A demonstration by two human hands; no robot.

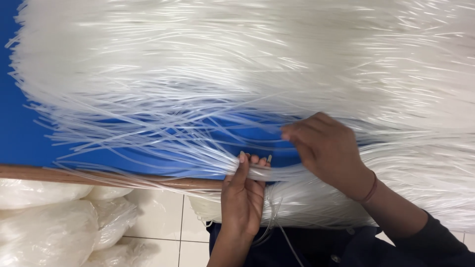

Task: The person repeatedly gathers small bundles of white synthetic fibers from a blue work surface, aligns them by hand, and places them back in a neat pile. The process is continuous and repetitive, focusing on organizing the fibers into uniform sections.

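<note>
While the left hand (242,195) grips a tube bundle (277,173), the right hand (326,148) pinches strands.

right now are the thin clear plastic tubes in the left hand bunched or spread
Bunched: the left hand grips thin clear plastic tubes together; leftward they fan out.

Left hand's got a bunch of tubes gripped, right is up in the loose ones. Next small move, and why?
Probably the right hand draws a few more loose strands toward the left hand. The left already pinches a small bundle of clear tubes at the table edge, while stray tubes fan out beside it.
</note>
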